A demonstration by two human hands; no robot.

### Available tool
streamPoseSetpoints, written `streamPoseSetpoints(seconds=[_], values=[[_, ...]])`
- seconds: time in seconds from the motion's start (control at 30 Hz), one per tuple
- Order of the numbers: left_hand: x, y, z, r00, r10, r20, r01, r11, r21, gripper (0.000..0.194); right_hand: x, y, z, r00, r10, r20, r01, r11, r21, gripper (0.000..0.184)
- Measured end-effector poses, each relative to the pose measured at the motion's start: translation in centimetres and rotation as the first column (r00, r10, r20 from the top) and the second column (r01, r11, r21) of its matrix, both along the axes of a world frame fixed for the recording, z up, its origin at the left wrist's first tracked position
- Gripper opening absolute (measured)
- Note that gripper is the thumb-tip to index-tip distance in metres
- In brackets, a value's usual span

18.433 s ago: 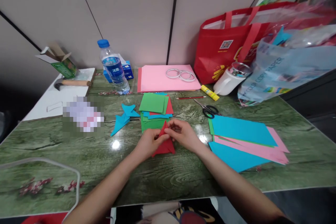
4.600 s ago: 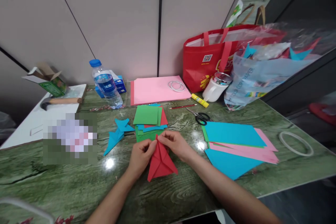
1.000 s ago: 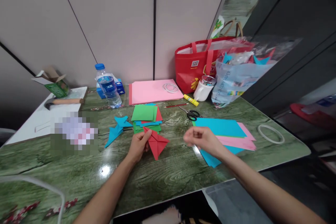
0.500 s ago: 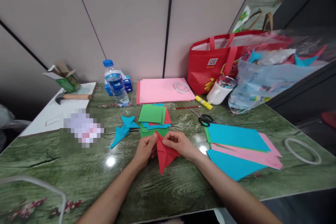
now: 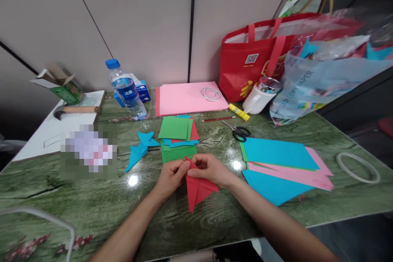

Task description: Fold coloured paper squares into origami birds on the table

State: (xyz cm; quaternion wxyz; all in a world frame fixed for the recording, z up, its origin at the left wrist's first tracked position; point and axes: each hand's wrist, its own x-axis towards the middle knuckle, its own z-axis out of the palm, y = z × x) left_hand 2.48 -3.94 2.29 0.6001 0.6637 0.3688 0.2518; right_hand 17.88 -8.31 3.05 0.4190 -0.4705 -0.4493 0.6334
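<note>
A folded red paper shape (image 5: 198, 190) lies on the green table (image 5: 92, 200) near its front, one point toward me. My left hand (image 5: 170, 178) pinches its top left edge. My right hand (image 5: 210, 170) pinches the top from the right side. Both hands have fingers closed on the paper. Just beyond the hands lies a stack of green, red and blue paper squares (image 5: 176, 135). Two folded blue paper pieces (image 5: 139, 149) rest to the left of that stack.
Large blue and pink sheets (image 5: 282, 163) lie at right, a white ring (image 5: 357, 168) beyond them. Scissors (image 5: 239, 131), pencil (image 5: 217, 119), glue stick (image 5: 238, 112), white jug (image 5: 260, 96), pink paper (image 5: 188, 98), water bottle (image 5: 125, 90) and red bag (image 5: 260, 59) stand behind.
My right hand, held away to the right a second ago, has come back onto the red paper. The paper has turned so its point faces me.
</note>
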Motion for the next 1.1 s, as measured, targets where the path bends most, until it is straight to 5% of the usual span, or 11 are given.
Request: streamPoseSetpoints(seconds=[0.3,0.83,1.1], values=[[-0.16,0.43,0.01,0.978,0.105,0.183,-0.082,0.988,-0.13,0.034,0.24,0.04,-0.44,1.0,0.004,0.023,-0.005,0.998,0.056,0.036],[-0.3,0.66,0.39,0.944,0.143,0.297,-0.024,0.928,-0.371,0.034,0.24,-0.07,-0.42,0.993,0.001,-0.118,-0.004,1.0,-0.021,0.035],[-0.45,0.68,0.39,0.919,0.1,0.381,0.061,0.919,-0.389,0.026,0.18,-0.08,-0.64,0.973,0.026,-0.227,-0.041,0.997,-0.061,0.036]])
